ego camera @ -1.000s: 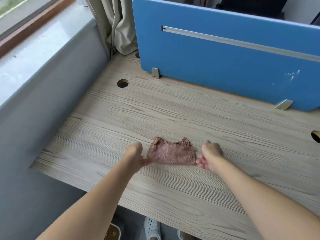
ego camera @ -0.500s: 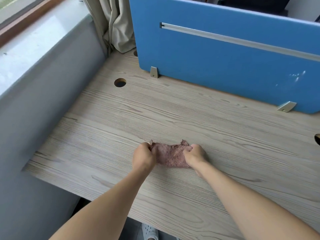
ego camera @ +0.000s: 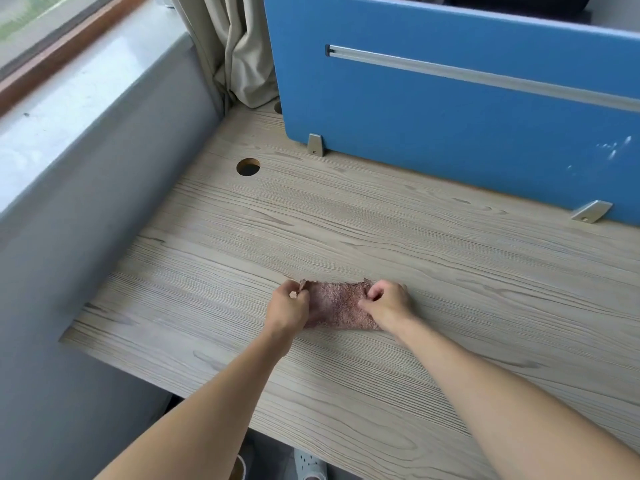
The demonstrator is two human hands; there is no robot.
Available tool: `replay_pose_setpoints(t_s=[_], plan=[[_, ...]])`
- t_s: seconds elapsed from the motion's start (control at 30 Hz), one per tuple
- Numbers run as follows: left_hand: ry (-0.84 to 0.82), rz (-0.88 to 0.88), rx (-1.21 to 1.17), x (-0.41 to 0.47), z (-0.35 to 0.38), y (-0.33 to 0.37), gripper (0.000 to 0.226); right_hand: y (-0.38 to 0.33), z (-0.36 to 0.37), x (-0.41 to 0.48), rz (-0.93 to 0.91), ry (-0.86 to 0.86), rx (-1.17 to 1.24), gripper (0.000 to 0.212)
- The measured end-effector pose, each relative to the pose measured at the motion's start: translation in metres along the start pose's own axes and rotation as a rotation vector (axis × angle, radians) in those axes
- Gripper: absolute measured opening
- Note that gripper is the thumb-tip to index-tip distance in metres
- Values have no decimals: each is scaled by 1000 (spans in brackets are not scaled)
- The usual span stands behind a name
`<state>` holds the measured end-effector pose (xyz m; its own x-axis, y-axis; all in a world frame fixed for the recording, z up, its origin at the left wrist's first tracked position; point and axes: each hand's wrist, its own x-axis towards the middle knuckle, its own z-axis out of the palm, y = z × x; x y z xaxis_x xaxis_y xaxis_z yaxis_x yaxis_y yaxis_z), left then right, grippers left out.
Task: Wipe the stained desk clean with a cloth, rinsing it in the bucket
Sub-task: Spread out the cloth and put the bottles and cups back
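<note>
On the wood-grain desk [ego camera: 381, 237], the pinkish cloth [ego camera: 337, 306] lies flat; the left hand [ego camera: 289, 306] and right hand [ego camera: 388, 301] pinch its far corners, apparently folding it. Wiping needs flat pressure next.

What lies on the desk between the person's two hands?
The pink cloth, pinched at either end by the left hand and right hand, as the head view shows.

One head-worn wide-angle view looks forward and steeply down, close over the desk [ego camera: 381, 237] — its near edge low in frame, blue divider [ego camera: 450, 133] upper right.
</note>
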<state>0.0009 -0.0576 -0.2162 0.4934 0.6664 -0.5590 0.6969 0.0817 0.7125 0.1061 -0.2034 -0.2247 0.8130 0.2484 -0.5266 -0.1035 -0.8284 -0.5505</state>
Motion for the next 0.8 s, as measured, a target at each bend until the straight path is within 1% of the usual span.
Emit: replay_pose_setpoints(t_s=[0.1,0.2,0.3,0.33,0.4,0.47,0.53,0.57,0.6,0.67,0.7,0.73,0.77,0.8], plan=[[56,-40,-71,2,-3,-4,16,-4,3,1,6,-35,2,18],[75,-38,-133,4,-6,-6,13,-3,3,2,11,-19,-28,23],[131,33,-172,4,-7,-5,11,-3,-1,2,-5,28,162,18],[162,59,-153,4,-6,-4,10,-1,-3,3,-10,61,217,16],[192,80,-69,5,-1,-5,10,1,-7,3,-13,115,253,11],[141,44,26,5,5,-3,22,5,-8,1,-21,126,196,7],[72,37,200,4,8,-4,44,10,-10,1,-32,130,42,11],[62,73,304,2,9,-5,50,10,-12,0,-35,133,-60,13],[79,140,377,-1,9,-6,52,10,-15,-1,-39,131,-156,13],[114,293,390,-7,8,-7,44,5,-16,-3,-32,139,-234,11],[96,343,357,-10,7,-5,36,0,-16,-6,-33,149,-232,10],[46,359,311,-13,8,-3,27,-8,-14,-9,-61,156,-230,11],[-31,338,247,-16,9,0,20,-17,-12,-12,-121,141,-219,13],[-109,294,147,-18,10,3,20,-28,-8,-17,-193,93,-172,14]])
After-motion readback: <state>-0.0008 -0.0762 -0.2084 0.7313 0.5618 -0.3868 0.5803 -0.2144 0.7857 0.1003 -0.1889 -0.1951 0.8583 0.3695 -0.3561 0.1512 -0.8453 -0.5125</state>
